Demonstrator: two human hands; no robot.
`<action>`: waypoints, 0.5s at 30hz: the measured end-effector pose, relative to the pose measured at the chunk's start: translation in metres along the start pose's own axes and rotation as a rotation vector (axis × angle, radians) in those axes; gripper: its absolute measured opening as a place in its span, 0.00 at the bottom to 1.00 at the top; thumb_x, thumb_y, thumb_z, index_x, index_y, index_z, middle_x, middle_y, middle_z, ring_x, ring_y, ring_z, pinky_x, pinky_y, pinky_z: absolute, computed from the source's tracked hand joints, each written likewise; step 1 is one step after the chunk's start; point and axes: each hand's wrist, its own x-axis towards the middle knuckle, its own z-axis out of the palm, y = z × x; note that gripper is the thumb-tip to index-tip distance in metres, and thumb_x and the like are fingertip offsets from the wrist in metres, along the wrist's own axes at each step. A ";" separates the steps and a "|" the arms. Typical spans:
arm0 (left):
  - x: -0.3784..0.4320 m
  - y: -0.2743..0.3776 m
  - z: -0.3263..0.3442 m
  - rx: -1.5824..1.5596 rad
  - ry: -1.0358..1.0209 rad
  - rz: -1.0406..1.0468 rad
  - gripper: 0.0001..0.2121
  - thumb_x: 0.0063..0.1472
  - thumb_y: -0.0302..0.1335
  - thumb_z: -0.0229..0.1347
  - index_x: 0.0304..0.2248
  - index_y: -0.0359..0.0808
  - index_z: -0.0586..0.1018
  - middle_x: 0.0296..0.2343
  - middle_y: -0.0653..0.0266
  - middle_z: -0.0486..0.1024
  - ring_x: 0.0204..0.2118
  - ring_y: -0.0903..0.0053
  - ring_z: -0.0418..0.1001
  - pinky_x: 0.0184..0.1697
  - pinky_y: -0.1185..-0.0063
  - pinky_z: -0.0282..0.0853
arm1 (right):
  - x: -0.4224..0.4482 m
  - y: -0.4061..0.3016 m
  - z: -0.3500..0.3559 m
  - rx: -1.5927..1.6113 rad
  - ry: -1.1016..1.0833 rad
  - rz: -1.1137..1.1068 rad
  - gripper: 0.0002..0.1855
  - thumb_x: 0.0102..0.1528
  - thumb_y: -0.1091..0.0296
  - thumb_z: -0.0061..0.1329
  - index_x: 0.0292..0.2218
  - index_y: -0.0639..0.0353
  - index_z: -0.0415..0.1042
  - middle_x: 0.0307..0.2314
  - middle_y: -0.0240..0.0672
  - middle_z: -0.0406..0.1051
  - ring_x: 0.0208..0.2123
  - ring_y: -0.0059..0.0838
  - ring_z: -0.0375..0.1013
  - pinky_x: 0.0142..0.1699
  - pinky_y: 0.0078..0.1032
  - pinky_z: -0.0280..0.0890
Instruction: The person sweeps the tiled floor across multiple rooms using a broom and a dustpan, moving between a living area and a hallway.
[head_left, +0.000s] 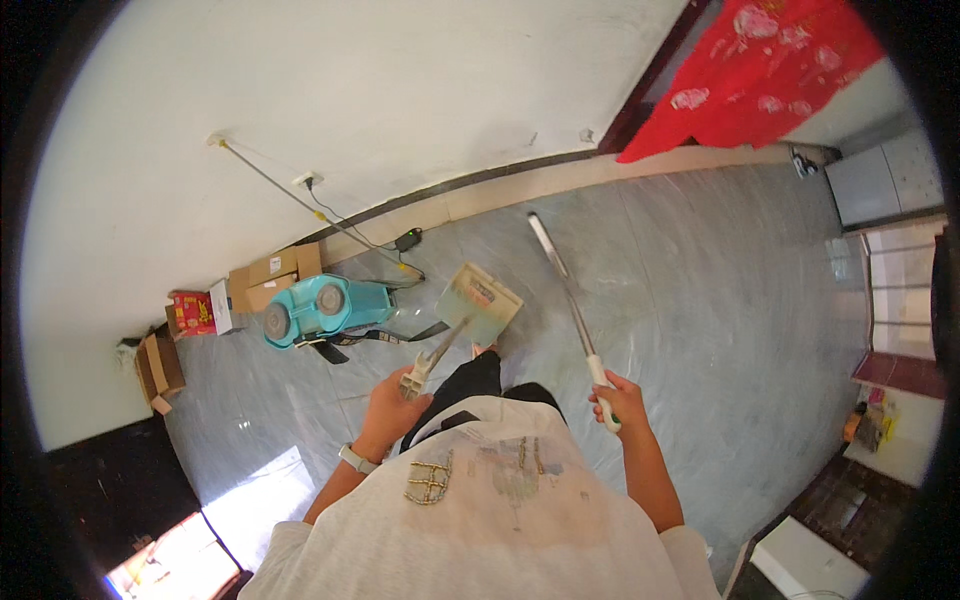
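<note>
My left hand (396, 405) is closed around the light plastic handle end of a long-handled dustpan (480, 301); its pale pan lies at or just above the grey floor, ahead of my feet. In my right hand (621, 403) is the white grip of a metal pole (575, 307), which slants up and away to the left. At the pole's far end shows a dark tip; whether any head is fitted there I cannot tell. Pole and dustpan are apart.
A turquoise backpack sprayer (330, 304) with black straps lies left on the floor, its lance (274, 184) leaning on the wall. Cardboard boxes (274, 277) stand behind it. A black adapter (408, 240) hangs from a wall socket's cord. A red floral curtain (750, 82) hangs at upper right.
</note>
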 end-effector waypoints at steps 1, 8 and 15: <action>0.004 0.003 -0.003 0.014 0.000 0.002 0.20 0.39 0.28 0.55 0.36 0.31 0.69 0.26 0.53 0.71 0.30 0.67 0.70 0.33 0.77 0.63 | 0.016 -0.016 0.013 -0.015 -0.063 0.014 0.28 0.42 0.76 0.44 0.46 0.67 0.53 0.16 0.38 0.63 0.11 0.21 0.61 0.12 0.16 0.55; 0.023 0.014 -0.013 -0.057 0.081 -0.081 0.20 0.40 0.25 0.55 0.36 0.29 0.68 0.25 0.59 0.71 0.27 0.76 0.68 0.32 0.80 0.62 | 0.112 -0.104 0.106 0.100 -0.385 0.254 0.25 0.43 0.76 0.43 0.44 0.68 0.54 0.20 0.41 0.62 0.12 0.19 0.59 0.14 0.13 0.57; 0.038 0.065 0.010 -0.072 0.135 -0.196 0.21 0.39 0.26 0.55 0.36 0.29 0.68 0.27 0.56 0.71 0.30 0.72 0.68 0.34 0.79 0.62 | 0.205 -0.158 0.134 0.618 -0.466 0.654 0.24 0.42 0.77 0.44 0.39 0.73 0.51 0.26 0.44 0.58 0.14 0.16 0.60 0.15 0.07 0.60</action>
